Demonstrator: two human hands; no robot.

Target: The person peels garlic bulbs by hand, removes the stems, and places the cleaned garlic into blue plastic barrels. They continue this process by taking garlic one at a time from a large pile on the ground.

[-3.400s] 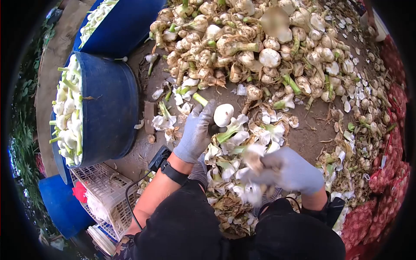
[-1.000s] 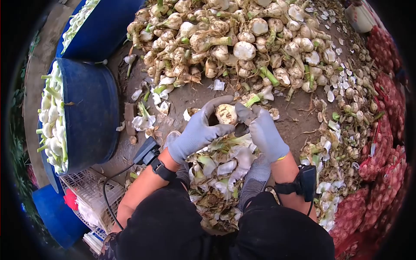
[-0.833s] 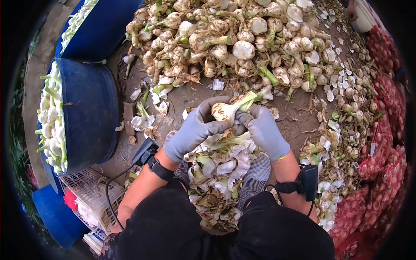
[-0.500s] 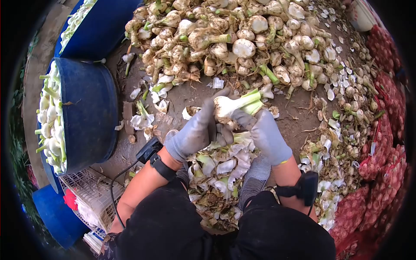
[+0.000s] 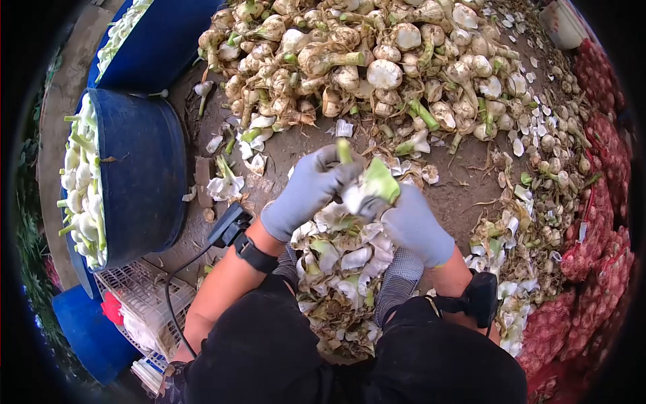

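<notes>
My left hand [image 5: 311, 187], in a grey glove, is closed round a garlic bulb whose green stem stub [image 5: 344, 151] points up. My right hand [image 5: 416, 222], gloved too, pinches a white and green peel [image 5: 381, 182] at the bulb's right side. The bulb itself is mostly hidden by fingers and blurred. Below both hands, a heap of peeled skins [image 5: 350, 259] lies between my feet. Ahead of them is a large pile of unpeeled garlic [image 5: 350, 74].
At the left stand blue tubs [image 5: 141, 175] filled with peeled white garlic [image 5: 82, 182]. A white plastic crate [image 5: 145, 303] is at the lower left. Red mesh sacks [image 5: 592, 229] line the right side, beside scattered bulbs and skins [image 5: 511, 249].
The bulb's stem pointed right and now stands upright in my left hand. A peel has come away towards my right hand, which has moved slightly down and right.
</notes>
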